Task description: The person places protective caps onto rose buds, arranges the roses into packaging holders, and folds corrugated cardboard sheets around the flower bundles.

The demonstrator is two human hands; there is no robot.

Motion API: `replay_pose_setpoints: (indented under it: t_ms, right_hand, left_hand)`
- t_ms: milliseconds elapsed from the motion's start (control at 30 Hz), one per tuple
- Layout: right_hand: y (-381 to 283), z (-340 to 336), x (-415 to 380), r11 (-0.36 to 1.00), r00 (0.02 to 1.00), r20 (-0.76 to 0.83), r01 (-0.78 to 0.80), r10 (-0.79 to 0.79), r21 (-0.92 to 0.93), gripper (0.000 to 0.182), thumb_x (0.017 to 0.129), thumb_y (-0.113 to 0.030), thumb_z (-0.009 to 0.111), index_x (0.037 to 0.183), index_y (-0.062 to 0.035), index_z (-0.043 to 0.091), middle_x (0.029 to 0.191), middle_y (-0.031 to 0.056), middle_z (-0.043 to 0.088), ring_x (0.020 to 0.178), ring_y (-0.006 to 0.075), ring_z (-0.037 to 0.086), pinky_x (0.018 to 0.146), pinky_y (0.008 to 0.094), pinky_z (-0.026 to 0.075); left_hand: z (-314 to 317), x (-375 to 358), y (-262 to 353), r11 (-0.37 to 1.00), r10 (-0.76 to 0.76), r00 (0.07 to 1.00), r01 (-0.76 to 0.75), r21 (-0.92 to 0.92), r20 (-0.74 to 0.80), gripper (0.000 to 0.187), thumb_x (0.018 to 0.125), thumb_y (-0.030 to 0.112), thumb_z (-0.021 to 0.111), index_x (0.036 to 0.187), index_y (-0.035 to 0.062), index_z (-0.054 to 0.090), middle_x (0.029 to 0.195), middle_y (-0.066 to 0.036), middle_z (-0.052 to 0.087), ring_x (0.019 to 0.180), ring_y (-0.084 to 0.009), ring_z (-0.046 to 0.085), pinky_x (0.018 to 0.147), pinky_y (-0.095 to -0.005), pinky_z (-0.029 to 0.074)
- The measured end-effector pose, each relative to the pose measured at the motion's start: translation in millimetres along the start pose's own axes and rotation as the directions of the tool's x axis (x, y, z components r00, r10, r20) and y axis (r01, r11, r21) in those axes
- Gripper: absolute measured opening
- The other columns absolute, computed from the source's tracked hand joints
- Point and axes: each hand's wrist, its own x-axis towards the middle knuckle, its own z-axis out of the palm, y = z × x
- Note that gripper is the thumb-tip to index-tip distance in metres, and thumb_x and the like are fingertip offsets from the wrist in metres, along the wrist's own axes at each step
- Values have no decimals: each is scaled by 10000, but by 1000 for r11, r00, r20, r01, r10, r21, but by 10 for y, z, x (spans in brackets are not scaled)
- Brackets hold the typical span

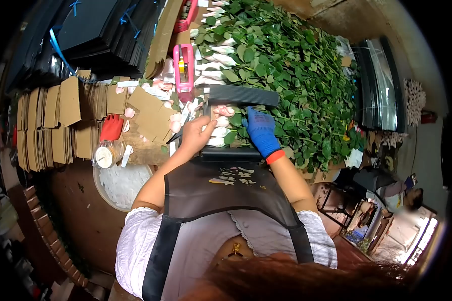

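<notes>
Several pale pink roses (220,131) lie side by side in a dark holder with a ribbed grey side panel (243,95) and a black padded front bar (231,154). My bare left hand (197,134) is closed at the left of the holder, thumb and forefinger pinched at a rose bud. Over the stems just right of the buds is my right hand (261,131), in a blue glove with an orange cuff. Its fingers are curled around rose stems, partly hidden by leaves.
Leafy rose stems (291,75) cover the table's right side. A pink tape dispenser (184,70) stands behind the holder. Cardboard pieces (148,113), a red glove (112,128) and a jar (105,155) lie left, above a white tub (123,185). Another person (394,193) is at far right.
</notes>
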Motion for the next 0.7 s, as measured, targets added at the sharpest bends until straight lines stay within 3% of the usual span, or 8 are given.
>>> replay_pose_setpoints:
  t_ms: [167,267,367,400,467,500,600,700]
  right_hand:
    - [117,153,-17,1000,999,-31,-5,6,29,497,895,-458,669,1270,-152,559,925,141,720,855,333,696,743,457,528]
    - [172,-276,-259,996,1000,20,-12,10,93,575,884,-533,650,1383,-276,528,947,134,724,825,336,696,727,461,535]
    - [53,-631,-548,918,978,-191,153,-87,365,430,915,-469,639,1305,-291,600,939,113,733,819,329,698,719,441,542]
    - [33,-596,-535,917,966,-177,237,-188,320,385,922,-454,634,1259,-271,614,925,110,731,815,330,697,713,445,539]
    - [-15,-417,-500,886,916,-133,399,-377,235,304,934,-424,625,1168,-231,641,896,106,727,808,332,693,701,453,531]
    - [-46,-298,-441,908,922,-71,388,-382,156,288,930,-417,620,1112,-196,644,879,113,724,810,333,697,697,456,530]
    - [-151,-27,-225,926,926,74,375,-371,-49,275,915,-375,612,941,-102,624,846,135,718,814,338,704,685,465,526]
    - [-167,56,-176,928,928,97,367,-360,-62,271,908,-370,617,967,-105,622,849,133,719,808,345,701,679,470,520]
  left_hand:
    - [-308,-97,-25,826,-340,905,158,-542,-255,280,973,156,652,746,23,557,668,-6,543,647,-90,482,621,-276,411]
    - [-661,-112,-52,966,-13,944,-72,-247,-329,227,948,118,662,755,35,576,709,-6,579,698,-83,509,647,-252,431]
    - [-638,-394,-413,985,-164,986,164,-55,16,258,891,202,728,762,36,581,724,-65,604,703,-125,555,650,-298,460]
    - [-528,-387,-410,969,-240,968,235,75,77,309,839,287,767,783,34,598,740,-114,617,702,-202,589,677,-346,488]
    - [-313,-277,-102,972,-214,974,204,114,77,340,893,310,748,797,24,591,743,-74,619,706,-173,572,663,-340,463]
    - [-223,-224,-70,980,-165,985,157,124,58,348,905,334,735,819,26,596,746,-76,626,703,-188,574,659,-355,463]
    - [-219,-61,156,965,-209,926,143,221,315,373,928,418,662,956,46,670,873,-187,685,826,-344,674,757,-414,514]
    - [-193,-143,2,973,-217,938,186,135,270,354,965,368,627,963,16,666,865,-142,694,816,-282,671,759,-385,509]
